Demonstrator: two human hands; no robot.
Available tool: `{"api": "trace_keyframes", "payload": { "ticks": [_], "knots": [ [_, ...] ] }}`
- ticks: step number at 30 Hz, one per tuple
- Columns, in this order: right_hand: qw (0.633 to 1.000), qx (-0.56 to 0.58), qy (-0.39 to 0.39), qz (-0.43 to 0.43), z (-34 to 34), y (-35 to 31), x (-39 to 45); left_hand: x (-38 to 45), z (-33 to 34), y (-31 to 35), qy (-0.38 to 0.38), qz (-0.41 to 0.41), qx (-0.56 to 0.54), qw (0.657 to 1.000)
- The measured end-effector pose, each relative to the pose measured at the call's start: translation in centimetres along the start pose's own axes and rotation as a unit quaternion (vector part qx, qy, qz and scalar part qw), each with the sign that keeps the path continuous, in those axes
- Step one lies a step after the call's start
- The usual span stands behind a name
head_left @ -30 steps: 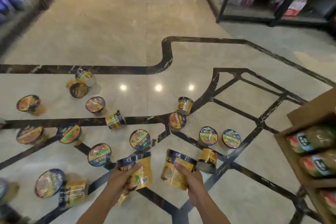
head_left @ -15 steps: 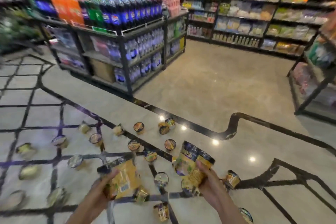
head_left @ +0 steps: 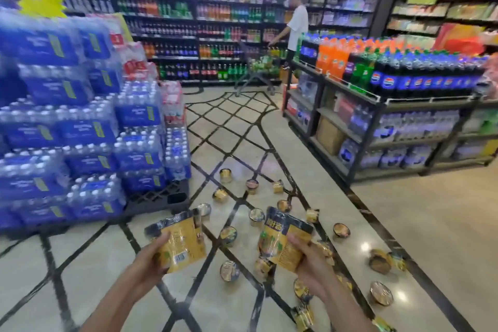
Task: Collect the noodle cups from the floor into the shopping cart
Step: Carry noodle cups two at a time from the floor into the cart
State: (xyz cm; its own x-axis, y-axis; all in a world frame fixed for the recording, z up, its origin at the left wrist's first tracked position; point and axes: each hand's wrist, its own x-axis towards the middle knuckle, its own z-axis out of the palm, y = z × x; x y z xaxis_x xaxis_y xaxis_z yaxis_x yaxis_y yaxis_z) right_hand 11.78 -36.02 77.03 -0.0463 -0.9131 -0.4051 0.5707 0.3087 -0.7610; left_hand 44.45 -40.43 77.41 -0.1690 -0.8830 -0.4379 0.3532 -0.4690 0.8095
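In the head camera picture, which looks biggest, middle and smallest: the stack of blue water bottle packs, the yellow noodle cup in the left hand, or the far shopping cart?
1. Stack of blue water bottle packs
2. Yellow noodle cup held by the left hand
3. Far grey shopping cart, though distance shrinks it

You're looking at a pale tiled floor [head_left: 420,213] crossed by dark lines, noodle cups [head_left: 230,270] lying scattered over its near middle, a black pallet [head_left: 159,198] of water packs sitting at its left, a drinks rack [head_left: 377,127] standing at its right.
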Motion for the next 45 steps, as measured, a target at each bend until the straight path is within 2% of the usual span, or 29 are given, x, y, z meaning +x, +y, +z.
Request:
{"api": "trace_keyframes", "payload": {
  "ticks": [3, 7, 11, 17, 26, 32, 36, 45],
  "knots": [
    [0.991, -0.064, -0.11, 0.038, 8.9, 2.9, 2.6, -3.8, -7.9, 2.9, 0.058, 0.044, -0.019, 0.997],
    [0.962, -0.128, -0.227, 0.087, 21.5, 9.0, 4.9, -10.3, -18.8, 5.5, 0.166, 0.095, -0.068, 0.979],
    [0.915, -0.171, -0.34, 0.137, 34.7, 17.5, 4.4, -17.7, -29.2, 6.5, 0.252, 0.139, -0.107, 0.952],
    [0.826, -0.221, -0.471, 0.215, 50.6, 30.2, 0.3, -27.6, -39.8, 6.6, 0.339, 0.213, -0.16, 0.902],
    [0.696, -0.281, -0.587, 0.302, 63.8, 43.1, -4.7, -36.8, -49.8, 3.4, 0.466, 0.278, -0.273, 0.794],
    [0.655, -0.304, -0.604, 0.337, 70.4, 50.0, -4.5, -37.9, -55.2, 4.3, 0.502, 0.309, -0.329, 0.738],
    [0.628, -0.302, -0.623, 0.356, 76.3, 53.2, -2.9, -37.5, -60.5, 6.8, 0.518, 0.31, -0.321, 0.729],
    [0.611, -0.319, -0.648, 0.324, 92.6, 57.8, 1.8, -35.6, -72.4, 16.8, 0.53, 0.334, -0.293, 0.722]
  ]
}}
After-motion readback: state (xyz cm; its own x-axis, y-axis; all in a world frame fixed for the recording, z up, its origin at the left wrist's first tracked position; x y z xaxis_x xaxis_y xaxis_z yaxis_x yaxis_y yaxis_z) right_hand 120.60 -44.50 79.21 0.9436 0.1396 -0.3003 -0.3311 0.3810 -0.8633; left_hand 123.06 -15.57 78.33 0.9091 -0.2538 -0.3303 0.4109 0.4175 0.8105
